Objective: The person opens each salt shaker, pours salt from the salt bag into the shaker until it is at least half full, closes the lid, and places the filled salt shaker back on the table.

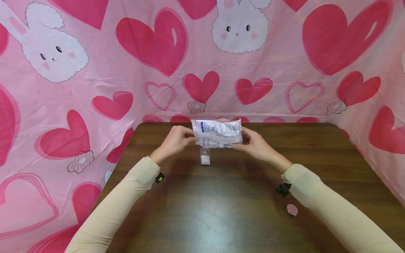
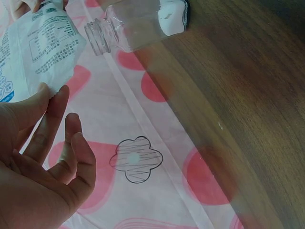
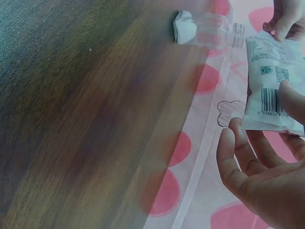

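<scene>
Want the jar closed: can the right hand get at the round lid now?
Probably not right away: the right hand holds the packet. Once freed, likely yes: the round lid lies uncovered beside the right sleeve.

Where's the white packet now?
In the head view, the packet is held between left hand and right hand, just right of centre, above the glass jar.

Soft, even light fills the head view, with a pale glare spread over the near middle of the table (image 1: 190,196) and faint, blurry shadows beside the left sleeve (image 1: 117,203) and right sleeve (image 1: 332,196). Fine print on the packet (image 1: 218,133) is too small to read there (the barcode (image 3: 270,101) looks crisp from the right wrist). Both wrist views appear dimmer, cooler and slightly hazy, with dark wood at their upper outer corners.
</scene>
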Tool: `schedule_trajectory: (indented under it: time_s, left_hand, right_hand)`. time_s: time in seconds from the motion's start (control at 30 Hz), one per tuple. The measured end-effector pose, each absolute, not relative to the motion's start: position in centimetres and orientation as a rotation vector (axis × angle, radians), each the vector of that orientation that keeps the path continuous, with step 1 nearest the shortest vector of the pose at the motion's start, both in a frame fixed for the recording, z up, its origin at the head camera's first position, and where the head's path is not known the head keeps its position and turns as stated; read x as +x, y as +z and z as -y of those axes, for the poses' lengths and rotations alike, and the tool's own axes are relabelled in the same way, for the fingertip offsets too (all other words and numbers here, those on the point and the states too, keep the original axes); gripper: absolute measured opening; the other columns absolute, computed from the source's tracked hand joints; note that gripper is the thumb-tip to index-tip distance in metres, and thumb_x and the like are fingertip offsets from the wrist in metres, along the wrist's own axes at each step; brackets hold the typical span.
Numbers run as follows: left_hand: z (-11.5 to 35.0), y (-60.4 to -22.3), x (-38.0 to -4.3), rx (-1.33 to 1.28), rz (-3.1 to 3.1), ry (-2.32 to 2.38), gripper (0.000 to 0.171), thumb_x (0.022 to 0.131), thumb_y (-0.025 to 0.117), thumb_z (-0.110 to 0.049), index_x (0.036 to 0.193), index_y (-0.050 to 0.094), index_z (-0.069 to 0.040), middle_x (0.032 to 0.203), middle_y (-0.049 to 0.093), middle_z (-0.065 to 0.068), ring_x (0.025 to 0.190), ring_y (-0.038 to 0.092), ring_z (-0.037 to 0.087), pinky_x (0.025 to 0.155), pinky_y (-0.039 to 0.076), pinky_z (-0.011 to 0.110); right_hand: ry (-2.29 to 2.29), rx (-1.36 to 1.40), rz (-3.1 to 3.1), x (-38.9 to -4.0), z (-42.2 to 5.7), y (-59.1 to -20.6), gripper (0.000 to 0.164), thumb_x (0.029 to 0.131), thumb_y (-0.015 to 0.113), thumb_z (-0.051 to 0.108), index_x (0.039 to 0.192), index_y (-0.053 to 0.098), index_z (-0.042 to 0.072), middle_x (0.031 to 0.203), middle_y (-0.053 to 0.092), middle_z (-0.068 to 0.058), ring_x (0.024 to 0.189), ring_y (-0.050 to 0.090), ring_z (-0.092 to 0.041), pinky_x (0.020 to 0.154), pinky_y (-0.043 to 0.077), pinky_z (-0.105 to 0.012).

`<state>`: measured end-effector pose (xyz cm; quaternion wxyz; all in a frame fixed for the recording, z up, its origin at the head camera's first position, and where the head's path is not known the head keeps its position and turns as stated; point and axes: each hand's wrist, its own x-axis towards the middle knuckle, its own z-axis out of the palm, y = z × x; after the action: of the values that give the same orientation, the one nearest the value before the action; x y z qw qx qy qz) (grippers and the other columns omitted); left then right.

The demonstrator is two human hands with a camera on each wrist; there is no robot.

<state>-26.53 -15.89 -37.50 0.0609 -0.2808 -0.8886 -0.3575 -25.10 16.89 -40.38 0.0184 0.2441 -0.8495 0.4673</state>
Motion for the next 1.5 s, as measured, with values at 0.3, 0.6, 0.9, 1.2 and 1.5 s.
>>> schedule_trajectory:
  time_s: [0.3, 0.6, 0.9, 1.2, 1.5]
  left_hand:
    - [15.83, -37.43, -26.45, -0.84, 2.695, -1.081, 0.008, 0.093, 0.082, -0.006, 0.1, 0.084, -0.004, 0.088, 0.077, 0.008, 0.06, 0.052, 0.013, 0.055, 0.042, 0.029]
    - [15.83, -37.48, -26.47, -0.829, 2.707, -1.084, 0.008, 0.093, 0.081, -0.007, 0.1, 0.083, -0.004, 0.088, 0.077, 0.009, 0.061, 0.052, 0.013, 0.055, 0.043, 0.03]
    - [15.83, -37.53, -26.47, -0.852, 2.696, -1.077, 0.008, 0.093, 0.081, -0.006, 0.1, 0.083, -0.003, 0.088, 0.077, 0.01, 0.062, 0.053, 0.014, 0.055, 0.042, 0.029]
    - [15.86, -37.57, -26.48, -0.836, 2.695, -1.074, 0.007, 0.093, 0.082, -0.006, 0.1, 0.084, -0.004, 0.088, 0.078, 0.009, 0.06, 0.051, 0.013, 0.054, 0.041, 0.029]
    - [15.84, -37.51, -26.5, -0.832, 2.7, -1.069, 0.008, 0.092, 0.082, -0.006, 0.1, 0.084, -0.005, 0.087, 0.077, 0.006, 0.059, 0.05, 0.012, 0.054, 0.04, 0.028]
  right_hand:
    - [1.446, 0.759, 2.634, -25.12, -16.94, -40.37, 0.061, 0.091, 0.086, 0.016, 0.144, 0.059, 0.006, 0.116, 0.072, -0.013, 0.096, 0.065, -0.03, 0.086, 0.052, -0.052]
    - [1.435, 0.752, 2.646, -25.04, -17.01, -40.29, 0.062, 0.091, 0.086, 0.017, 0.145, 0.058, 0.006, 0.118, 0.072, -0.013, 0.095, 0.065, -0.03, 0.085, 0.052, -0.052]
    - [1.422, 0.768, 2.636, -24.91, -16.96, -40.27, 0.06, 0.091, 0.085, 0.016, 0.144, 0.059, 0.006, 0.118, 0.071, -0.012, 0.096, 0.065, -0.031, 0.085, 0.053, -0.05]
    - [1.413, 0.781, 2.633, -24.95, -16.93, -40.18, 0.06, 0.091, 0.086, 0.015, 0.144, 0.059, 0.006, 0.117, 0.072, -0.012, 0.095, 0.065, -0.03, 0.083, 0.054, -0.05]
    - [1.422, 0.767, 2.643, -24.89, -16.98, -40.05, 0.06, 0.091, 0.086, 0.015, 0.143, 0.059, 0.006, 0.118, 0.072, -0.012, 0.097, 0.065, -0.03, 0.086, 0.053, -0.052]
